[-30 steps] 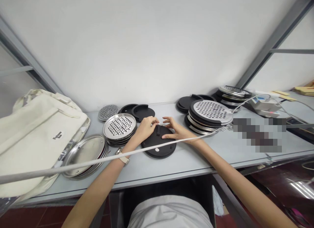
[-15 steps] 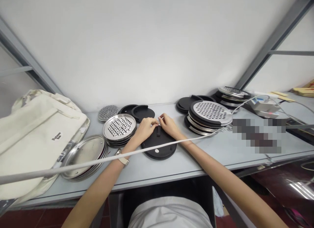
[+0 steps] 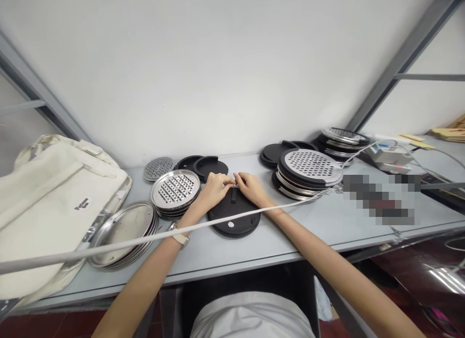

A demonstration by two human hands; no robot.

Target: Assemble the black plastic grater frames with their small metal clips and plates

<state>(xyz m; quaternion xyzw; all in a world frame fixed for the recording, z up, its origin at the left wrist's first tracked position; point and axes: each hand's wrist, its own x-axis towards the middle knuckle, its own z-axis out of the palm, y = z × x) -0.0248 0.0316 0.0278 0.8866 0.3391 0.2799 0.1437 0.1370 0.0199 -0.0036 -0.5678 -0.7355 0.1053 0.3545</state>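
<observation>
In front of me a round black plate lies flat on the table, with a white dot and a small dark tab on its face. My left hand and my right hand meet over its far edge. Both have fingers closed in a pinch, thumbs and fingertips nearly touching. A small shiny bit shows between the fingertips, too small to name. Close by on the left is a stack of round metal grater discs. To the right stands a stack of black-rimmed graters.
Metal discs are stacked front left beside a cream bag. Black round parts and a grey perforated disc lie behind. More graters and a white box stand right. A white cord crosses my view.
The view has shifted very slightly. Both hands stay pinched at the plate's far edge, with only tiny finger movement.
</observation>
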